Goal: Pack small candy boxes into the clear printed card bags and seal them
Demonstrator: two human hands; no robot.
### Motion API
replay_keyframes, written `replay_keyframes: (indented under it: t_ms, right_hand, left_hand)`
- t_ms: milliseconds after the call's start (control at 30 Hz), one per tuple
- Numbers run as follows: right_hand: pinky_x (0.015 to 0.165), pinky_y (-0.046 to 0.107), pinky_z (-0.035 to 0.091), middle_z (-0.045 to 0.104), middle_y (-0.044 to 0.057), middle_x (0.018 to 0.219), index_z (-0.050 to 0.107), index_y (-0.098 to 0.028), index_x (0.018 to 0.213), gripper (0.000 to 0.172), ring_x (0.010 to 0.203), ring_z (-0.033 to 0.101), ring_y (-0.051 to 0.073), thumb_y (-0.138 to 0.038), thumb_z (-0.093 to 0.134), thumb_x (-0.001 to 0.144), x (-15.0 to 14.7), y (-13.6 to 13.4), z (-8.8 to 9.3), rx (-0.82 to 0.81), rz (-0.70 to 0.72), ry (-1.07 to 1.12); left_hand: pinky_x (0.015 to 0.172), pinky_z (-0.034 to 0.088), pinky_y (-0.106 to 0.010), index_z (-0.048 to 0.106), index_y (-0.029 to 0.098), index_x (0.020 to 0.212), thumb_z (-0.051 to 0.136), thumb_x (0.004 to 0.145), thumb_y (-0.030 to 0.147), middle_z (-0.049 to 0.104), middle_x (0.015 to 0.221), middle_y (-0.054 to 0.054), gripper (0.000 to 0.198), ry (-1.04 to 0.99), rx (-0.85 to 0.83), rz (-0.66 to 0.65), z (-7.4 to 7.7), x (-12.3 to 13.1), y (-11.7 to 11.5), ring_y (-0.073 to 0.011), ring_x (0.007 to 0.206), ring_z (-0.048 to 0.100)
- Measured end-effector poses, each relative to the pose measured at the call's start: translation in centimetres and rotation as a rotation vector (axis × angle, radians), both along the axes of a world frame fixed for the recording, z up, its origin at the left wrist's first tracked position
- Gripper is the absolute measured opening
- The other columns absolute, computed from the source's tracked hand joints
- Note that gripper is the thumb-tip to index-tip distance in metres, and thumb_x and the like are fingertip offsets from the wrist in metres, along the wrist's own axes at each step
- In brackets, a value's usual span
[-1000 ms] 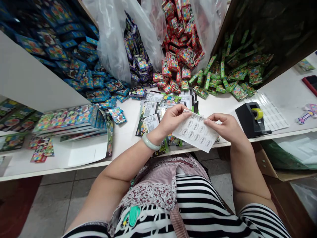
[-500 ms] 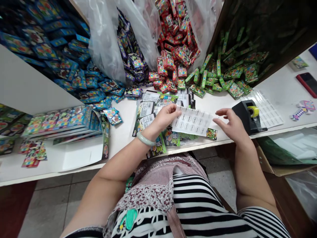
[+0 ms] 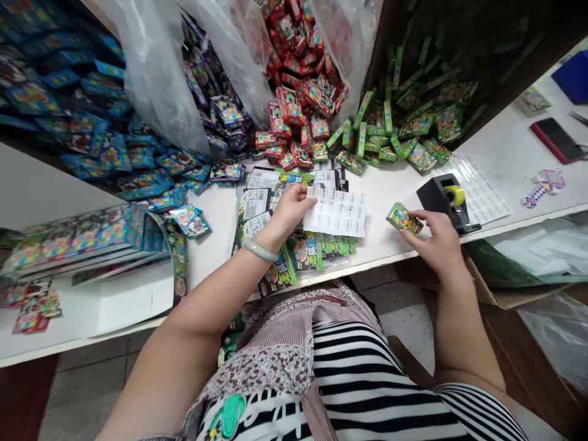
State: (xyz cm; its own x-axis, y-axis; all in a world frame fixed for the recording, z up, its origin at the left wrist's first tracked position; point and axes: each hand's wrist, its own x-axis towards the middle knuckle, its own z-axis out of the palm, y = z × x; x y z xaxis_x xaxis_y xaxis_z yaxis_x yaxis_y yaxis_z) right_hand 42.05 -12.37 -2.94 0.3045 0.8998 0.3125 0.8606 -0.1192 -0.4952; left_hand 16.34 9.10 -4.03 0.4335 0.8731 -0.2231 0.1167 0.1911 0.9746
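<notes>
My left hand point(image 3: 294, 211) pinches the left edge of a white sticker sheet point(image 3: 337, 212) printed with rows of oval labels. Beneath the sheet lie several flat printed packets point(image 3: 307, 252) in black and green, partly covered by it. My right hand point(image 3: 429, 239) grips a small green printed box point(image 3: 404, 218) by its right end, just over the table near the front edge. A gap separates the box from the sticker sheet. Right behind that hand stands a black tape dispenser point(image 3: 438, 195) with a yellow roll.
Heaps of small boxes line the back: blue point(image 3: 138, 153), purple point(image 3: 227, 113), red point(image 3: 298, 98) and green point(image 3: 381, 131). An open display carton point(image 3: 133, 300) sits on the left. More sticker sheets point(image 3: 482, 193), a toy-like trinket point(image 3: 544, 187) and a red-cased phone point(image 3: 557, 139) lie to the right.
My right hand has moved from beside the sheet's right edge and taken hold of the small green box that lay there. The view has shifted slightly to the right.
</notes>
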Motion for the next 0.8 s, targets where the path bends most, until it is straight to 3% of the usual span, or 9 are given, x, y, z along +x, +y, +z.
replay_keyframes:
  t_ms: [67, 167, 333, 467, 567, 633, 700, 800]
  right_hand:
    - [0.086, 0.042, 0.051, 0.073, 0.009, 0.109, 0.067, -0.023, 0.115, 0.035, 0.102, 0.063, 0.029, -0.036, 0.074, 0.083, 0.2, -0.4, 1.3, 0.069, 0.074, 0.024]
    - [0.091, 0.043, 0.05, 0.074, 0.009, 0.113, 0.067, -0.024, 0.114, 0.031, 0.104, 0.064, 0.028, -0.034, 0.074, 0.085, -0.8, -0.1, 2.2, 0.041, 0.224, 0.035]
    - [0.095, 0.049, 0.049, 0.074, 0.011, 0.113, 0.068, -0.021, 0.109, 0.026, 0.104, 0.064, 0.031, -0.027, 0.072, 0.085, -1.7, 1.3, -0.4, -0.113, 0.192, -0.027]
    - [0.097, 0.051, 0.049, 0.071, 0.013, 0.118, 0.071, -0.019, 0.111, 0.027, 0.109, 0.061, 0.033, -0.027, 0.073, 0.084, -1.5, 1.6, -2.8, -0.178, 0.161, -0.027]
    - [0.099, 0.052, 0.05, 0.068, 0.015, 0.119, 0.073, -0.02, 0.114, 0.029, 0.111, 0.06, 0.033, -0.027, 0.072, 0.085, -1.4, 1.6, -3.4, -0.195, 0.183, -0.008]
    - [0.099, 0.051, 0.05, 0.067, 0.015, 0.119, 0.073, -0.02, 0.115, 0.03, 0.111, 0.06, 0.033, -0.029, 0.07, 0.087, -1.1, 1.5, -3.2, -0.192, 0.211, 0.033]
    - [0.1, 0.049, 0.051, 0.067, 0.014, 0.118, 0.074, -0.021, 0.114, 0.027, 0.111, 0.062, 0.03, -0.03, 0.065, 0.09, -0.4, 1.4, -2.8, -0.149, 0.21, 0.108]
    - [0.097, 0.045, 0.052, 0.069, 0.012, 0.111, 0.073, -0.021, 0.109, 0.026, 0.106, 0.065, 0.027, -0.03, 0.054, 0.095, 1.2, 1.4, -2.4, -0.067, 0.026, 0.169]
  left_hand:
    - [0.062, 0.049, -0.024, 0.054, 0.017, 0.084, 0.069, 0.072, 0.015, 0.065, 0.073, 0.001, 0.019, 0.005, -0.018, -0.052, -0.1, 1.8, -0.8, -0.0127, 0.064, 0.061]
    - [0.06, 0.044, -0.022, 0.053, 0.017, 0.082, 0.066, 0.073, 0.011, 0.06, 0.069, 0.004, 0.016, 0.045, -0.005, -0.139, -0.4, 5.2, -2.3, -0.0112, 0.062, 0.057]
    - [0.061, 0.042, -0.024, 0.053, 0.018, 0.083, 0.064, 0.079, 0.011, 0.056, 0.068, 0.004, 0.014, 0.261, 0.134, -0.281, -0.8, 8.9, -3.9, -0.0131, 0.063, 0.055]
    - [0.079, 0.049, -0.034, 0.06, 0.016, 0.096, 0.059, 0.084, 0.011, 0.065, 0.085, -0.005, 0.013, 0.508, 0.513, -0.509, -0.1, 9.2, -3.5, -0.0221, 0.085, 0.062]
    - [0.097, 0.046, -0.043, 0.063, 0.013, 0.107, 0.057, 0.086, 0.01, 0.066, 0.109, -0.014, 0.022, 0.652, 0.81, -0.554, 0.7, 8.6, -3.2, -0.0298, 0.109, 0.058]
    - [0.1, 0.046, -0.045, 0.061, 0.011, 0.116, 0.056, 0.088, 0.013, 0.063, 0.116, -0.016, 0.028, 0.671, 0.894, -0.572, 1.2, 7.9, -3.3, -0.0307, 0.115, 0.055]
    - [0.098, 0.048, -0.043, 0.061, 0.012, 0.115, 0.054, 0.091, 0.016, 0.063, 0.113, -0.015, 0.025, 0.649, 0.942, -0.682, 1.5, 7.1, -3.8, -0.0289, 0.111, 0.056]
    - [0.093, 0.049, -0.04, 0.064, 0.014, 0.114, 0.051, 0.093, 0.017, 0.062, 0.111, -0.013, 0.024, 0.638, 1.028, -0.893, 1.6, 6.0, -4.9, -0.0275, 0.108, 0.056]
